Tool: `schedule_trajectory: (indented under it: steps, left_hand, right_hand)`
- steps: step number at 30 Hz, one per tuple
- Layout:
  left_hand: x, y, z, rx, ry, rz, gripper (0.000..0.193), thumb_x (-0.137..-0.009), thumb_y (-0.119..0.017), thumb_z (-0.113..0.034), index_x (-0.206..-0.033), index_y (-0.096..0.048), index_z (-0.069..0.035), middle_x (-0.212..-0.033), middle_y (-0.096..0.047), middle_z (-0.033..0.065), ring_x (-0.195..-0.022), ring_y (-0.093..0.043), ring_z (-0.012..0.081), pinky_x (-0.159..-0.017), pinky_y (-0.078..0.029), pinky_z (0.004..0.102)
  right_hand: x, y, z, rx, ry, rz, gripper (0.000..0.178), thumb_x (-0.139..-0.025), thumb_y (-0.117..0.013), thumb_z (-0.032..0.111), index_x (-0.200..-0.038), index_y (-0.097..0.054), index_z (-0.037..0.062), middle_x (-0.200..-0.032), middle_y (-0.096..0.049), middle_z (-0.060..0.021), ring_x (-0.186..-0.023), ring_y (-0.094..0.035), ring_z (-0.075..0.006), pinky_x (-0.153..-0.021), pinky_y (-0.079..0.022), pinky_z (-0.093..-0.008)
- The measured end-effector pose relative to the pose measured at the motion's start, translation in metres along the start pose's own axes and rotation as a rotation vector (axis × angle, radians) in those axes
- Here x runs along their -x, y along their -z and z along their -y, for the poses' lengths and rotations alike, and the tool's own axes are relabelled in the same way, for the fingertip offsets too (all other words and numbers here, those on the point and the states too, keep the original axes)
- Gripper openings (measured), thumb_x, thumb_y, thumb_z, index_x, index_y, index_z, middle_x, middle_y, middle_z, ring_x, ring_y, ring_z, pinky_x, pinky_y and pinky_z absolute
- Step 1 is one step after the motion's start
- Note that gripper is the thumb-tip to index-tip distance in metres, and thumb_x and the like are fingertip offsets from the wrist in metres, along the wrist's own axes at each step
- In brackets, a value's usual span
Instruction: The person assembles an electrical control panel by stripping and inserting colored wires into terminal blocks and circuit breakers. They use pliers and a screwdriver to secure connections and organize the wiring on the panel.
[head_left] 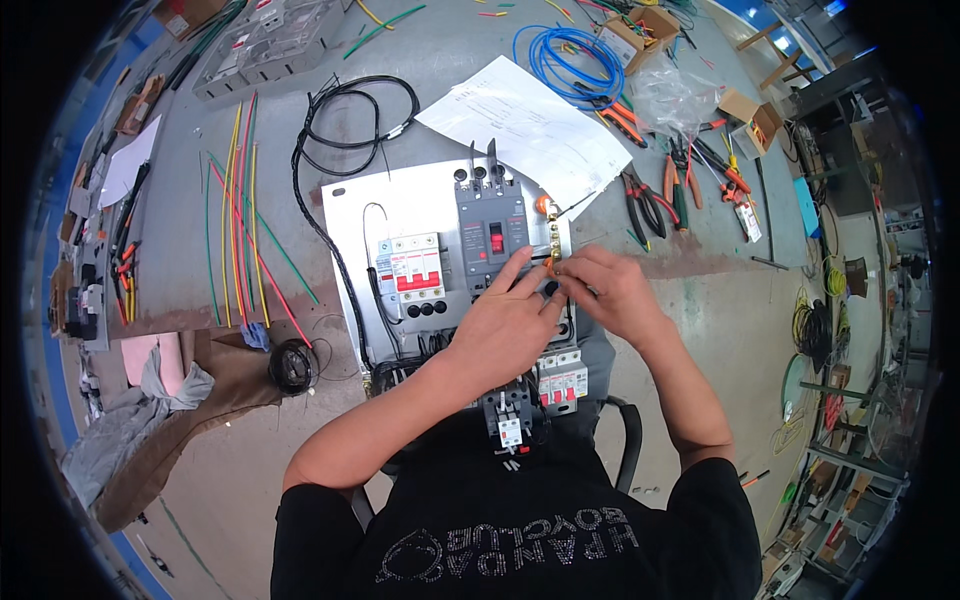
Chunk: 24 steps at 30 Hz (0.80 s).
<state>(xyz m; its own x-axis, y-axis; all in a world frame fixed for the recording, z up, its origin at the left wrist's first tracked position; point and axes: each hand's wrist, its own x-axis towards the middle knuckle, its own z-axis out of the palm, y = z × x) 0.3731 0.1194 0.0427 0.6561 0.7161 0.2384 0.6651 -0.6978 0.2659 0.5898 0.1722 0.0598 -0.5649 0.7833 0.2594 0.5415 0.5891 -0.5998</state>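
A white metal mounting plate carries a grey moulded-case circuit breaker, a row of small breakers with red levers, and a brass terminal bar with an orange insulator at its upper end. My left hand reaches across the plate's lower right, its fingers stretched out and apart beside the lower end of the bar. From the right, my right hand meets it there, thumb and fingers pinched together. What that pinch holds is too small to make out. Below my left hand sits another breaker group.
White paper sheets overlap the plate's upper right corner. Pliers, a coil of blue wire and a clear plastic bag lie right. Cut coloured wires and black cable lie left. The table's front edge runs beside the plate.
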Motion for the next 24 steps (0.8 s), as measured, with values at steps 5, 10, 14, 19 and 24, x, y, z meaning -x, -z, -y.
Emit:
schedule_trajectory:
  steps: [5, 10, 14, 19, 24]
  left_hand:
    - [0.0006, 0.0004, 0.0003, 0.009, 0.000, -0.008, 0.043, -0.099, -0.069, -0.028, -0.130, -0.071, 0.001, -0.092, -0.075, 0.0122, -0.136, -0.057, 0.0285, -0.132, -0.022, 0.0542]
    - [-0.0012, 0.0036, -0.0003, 0.034, 0.010, 0.023, 0.042, -0.099, -0.069, -0.028, -0.129, -0.072, 0.001, -0.089, -0.075, 0.0107, -0.134, -0.058, 0.0287, -0.131, -0.022, 0.0545]
    - [-0.0032, 0.0062, -0.0017, 0.053, 0.014, 0.014, 0.044, -0.097, -0.071, -0.030, -0.130, -0.072, 0.000, -0.095, -0.076, 0.0116, -0.134, -0.059, 0.0290, -0.131, -0.022, 0.0556]
    - [-0.0056, 0.0072, -0.0030, 0.049, 0.016, 0.026, 0.045, -0.096, -0.073, -0.031, -0.129, -0.072, 0.000, -0.100, -0.077, 0.0121, -0.134, -0.059, 0.0295, -0.130, -0.023, 0.0562]
    - [-0.0065, 0.0090, -0.0030, 0.067, 0.023, 0.037, 0.039, -0.095, -0.074, -0.029, -0.122, -0.073, 0.000, -0.094, -0.077, 0.0106, -0.132, -0.059, 0.0300, -0.130, -0.024, 0.0566]
  right_hand:
    - [0.0004, -0.0028, 0.0016, 0.026, -0.014, -0.015, 0.017, -0.091, -0.077, 0.005, -0.108, -0.075, 0.0038, -0.094, -0.069, -0.0132, -0.078, -0.071, -0.0360, -0.066, -0.057, -0.0437]
    - [0.0016, -0.0045, 0.0030, 0.032, -0.029, -0.021, 0.016, -0.091, -0.077, 0.005, -0.107, -0.074, 0.0057, -0.093, -0.067, -0.0134, -0.077, -0.070, -0.0371, -0.066, -0.056, -0.0454]
    - [-0.0016, -0.0019, 0.0045, 0.085, -0.032, 0.002, 0.013, -0.092, -0.076, 0.008, -0.104, -0.072, 0.0050, -0.091, -0.066, -0.0132, -0.078, -0.070, -0.0373, -0.066, -0.056, -0.0464]
    - [-0.0033, -0.0008, 0.0060, 0.248, -0.008, 0.027, 0.015, -0.091, -0.077, 0.014, -0.093, -0.066, 0.0042, -0.085, -0.063, -0.0124, -0.071, -0.069, -0.0355, -0.062, -0.056, -0.0452]
    - [-0.0071, -0.0022, 0.0077, 0.336, 0.021, 0.009, 0.020, -0.091, -0.078, 0.020, -0.087, -0.065, 0.0058, -0.080, -0.061, -0.0111, -0.066, -0.067, -0.0335, -0.057, -0.053, -0.0443]
